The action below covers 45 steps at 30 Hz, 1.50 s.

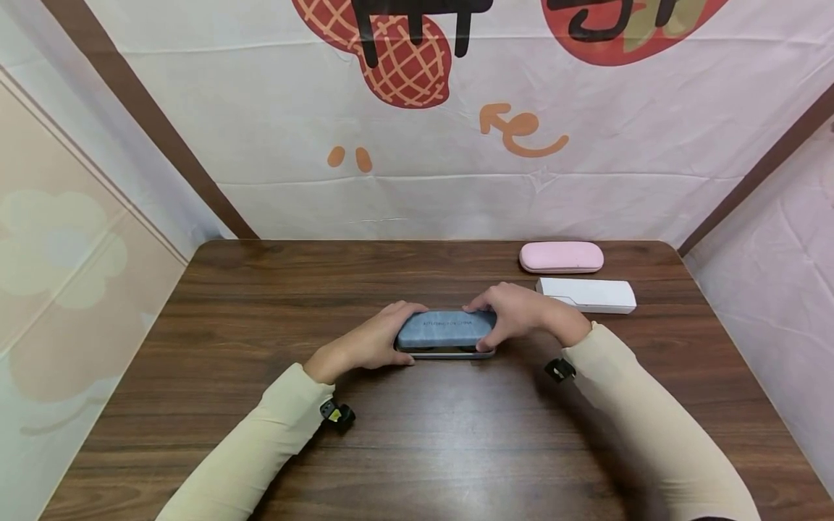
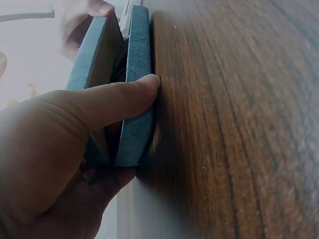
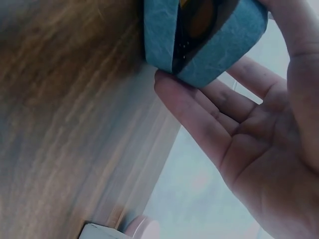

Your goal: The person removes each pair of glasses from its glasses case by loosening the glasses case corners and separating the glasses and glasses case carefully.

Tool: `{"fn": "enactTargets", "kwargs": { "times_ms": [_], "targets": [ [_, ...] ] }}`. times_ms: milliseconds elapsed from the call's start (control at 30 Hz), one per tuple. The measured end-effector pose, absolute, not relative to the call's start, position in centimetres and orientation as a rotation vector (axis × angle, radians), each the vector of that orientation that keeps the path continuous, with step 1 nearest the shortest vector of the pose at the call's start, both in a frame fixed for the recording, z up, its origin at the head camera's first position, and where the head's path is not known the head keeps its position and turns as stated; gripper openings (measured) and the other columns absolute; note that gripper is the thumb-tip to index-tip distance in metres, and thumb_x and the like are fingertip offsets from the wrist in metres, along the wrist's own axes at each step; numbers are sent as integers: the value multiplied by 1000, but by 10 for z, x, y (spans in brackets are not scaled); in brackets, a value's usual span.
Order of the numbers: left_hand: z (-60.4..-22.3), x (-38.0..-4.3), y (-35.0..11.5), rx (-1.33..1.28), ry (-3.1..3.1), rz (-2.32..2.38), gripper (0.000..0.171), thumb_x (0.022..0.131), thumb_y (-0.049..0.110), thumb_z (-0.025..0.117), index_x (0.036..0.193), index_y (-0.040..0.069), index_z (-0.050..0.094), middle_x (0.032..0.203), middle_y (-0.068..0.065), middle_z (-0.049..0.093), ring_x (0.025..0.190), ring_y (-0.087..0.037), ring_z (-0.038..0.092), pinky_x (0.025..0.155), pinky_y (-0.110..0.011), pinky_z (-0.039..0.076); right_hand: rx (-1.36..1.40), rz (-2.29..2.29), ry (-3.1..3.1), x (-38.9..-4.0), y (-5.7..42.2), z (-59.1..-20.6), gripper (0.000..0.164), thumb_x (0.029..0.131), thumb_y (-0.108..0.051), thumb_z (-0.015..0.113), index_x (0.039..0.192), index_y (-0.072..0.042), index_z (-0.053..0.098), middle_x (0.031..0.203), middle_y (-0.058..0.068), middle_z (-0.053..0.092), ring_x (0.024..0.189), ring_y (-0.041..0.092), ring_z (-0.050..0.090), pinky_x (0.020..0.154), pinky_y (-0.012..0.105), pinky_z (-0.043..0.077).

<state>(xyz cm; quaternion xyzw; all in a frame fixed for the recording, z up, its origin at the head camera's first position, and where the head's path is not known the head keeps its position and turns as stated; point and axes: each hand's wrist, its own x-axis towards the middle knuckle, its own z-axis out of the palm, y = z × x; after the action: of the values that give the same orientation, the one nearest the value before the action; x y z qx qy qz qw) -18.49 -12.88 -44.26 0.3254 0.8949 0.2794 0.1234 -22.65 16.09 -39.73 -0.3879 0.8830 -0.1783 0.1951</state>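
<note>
A blue glasses case (image 1: 446, 328) lies on the table with its lid slightly raised along the near side. Through the gap in the right wrist view, part of a dark pair of glasses (image 3: 202, 20) shows inside. My left hand (image 1: 374, 339) grips the case's left end, its thumb across the lower half in the left wrist view and its fingers behind. My right hand (image 1: 515, 311) holds the right end of the lid between thumb and fingers. In the right wrist view, one fingertip touches the case's end near the hinge.
Behind my right hand lies a white case (image 1: 589, 295), with a pink glasses case (image 1: 562, 257) beyond it near the table's back edge. The wooden table (image 1: 449, 434) meets a printed cloth wall (image 1: 456, 202) at the back; cloth also hangs at both sides.
</note>
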Motion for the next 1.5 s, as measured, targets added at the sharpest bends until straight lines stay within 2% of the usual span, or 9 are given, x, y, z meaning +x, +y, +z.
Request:
{"fn": "enactTargets", "kwargs": {
  "times_ms": [400,700,867,967,1133,1267,1500],
  "targets": [
    [-442,-184,-129,926,2602,834,87,81,18,89,152,6,40,144,-12,50,128,-27,48,107,-46,41,-990,-547,2340,-241,160,-393,63,78,-33,86,131,-3,68,134,5,66,97,10,64,87,31,53],
    [-440,-184,-129,899,2598,853,92,79,17,90,154,6,38,145,-12,48,131,-27,48,108,-46,42,-886,-627,2211,-249,161,-390,65,80,-28,86,134,1,64,111,2,74,94,11,66,87,32,53],
    [-441,-184,-130,816,2578,885,97,78,18,91,156,9,34,148,-12,43,134,-28,46,108,-47,42,-863,-698,2142,-254,162,-391,61,82,-23,84,133,3,64,108,3,74,94,12,66,86,31,53],
    [-442,-185,-130,784,2584,911,102,76,19,93,156,8,31,154,-14,40,140,-30,42,111,-49,39,-810,-750,2107,-258,166,-394,57,85,-23,80,134,3,64,105,4,74,91,12,65,85,31,54],
    [-442,-187,-130,768,2596,942,109,71,19,96,153,4,27,153,-18,41,141,-32,41,113,-48,37,-640,-931,1971,-261,176,-401,50,94,-16,70,136,8,59,116,13,70,100,18,67,89,38,57],
    [-443,-187,-130,780,2598,955,107,71,17,96,150,4,25,147,-20,46,137,-33,46,110,-49,39,-605,-998,1951,-261,180,-407,51,96,-19,67,138,9,57,128,17,65,111,24,65,91,41,56],
    [-442,-184,-131,775,2578,1004,104,73,14,94,145,2,21,136,-22,48,130,-34,50,110,-49,39,-592,-1033,2002,-260,182,-416,57,100,-23,61,142,12,49,136,26,57,112,31,65,88,42,57]
  ]
}}
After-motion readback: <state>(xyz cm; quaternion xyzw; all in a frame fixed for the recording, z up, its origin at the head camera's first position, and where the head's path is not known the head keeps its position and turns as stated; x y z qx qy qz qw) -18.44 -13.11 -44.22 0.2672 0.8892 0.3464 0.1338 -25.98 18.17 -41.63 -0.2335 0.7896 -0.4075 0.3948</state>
